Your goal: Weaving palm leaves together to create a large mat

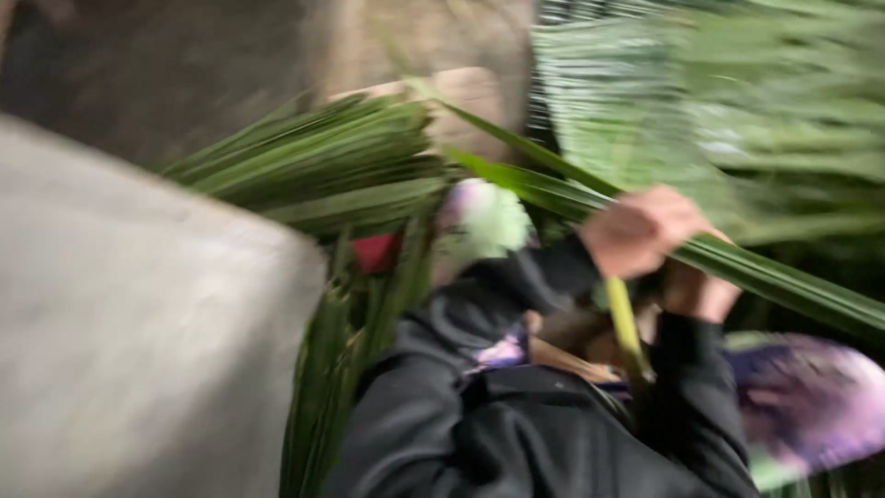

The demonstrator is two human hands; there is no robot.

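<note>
Pretty blurry shot, but here's what I can make out. Two hands are in view, both in black sleeves. The left hand (641, 231) has its grip curled shut around a long flat green palm leaf strip (784, 281), which runs diagonally from the upper middle down to the right edge. The right hand (701, 293) sits just beside and below the left one, touching that same strip from underneath; it's mostly hidden, so I can't tell whether its grip is closed or loose.

One thick yellow-green leaf stalk (627, 327) hangs down from right under the hands, across the black sleeves.

To the left there's one bundle of long green palm leaves (323, 166) lying fanned out, with more strips trailing down beside the big pale grey concrete slab (138, 323) that fills the left of the view. Too smeared to count the single leaves. One more mass of green fronds (737, 120) fills the upper right.

Other bits: one small red patch (376, 251) between the leaves, one whitish-green fuzzy blob (489, 219) near the left sleeve, and one purple patterned shape (811, 401) at lower right. Can't tell what any of those are.
</note>
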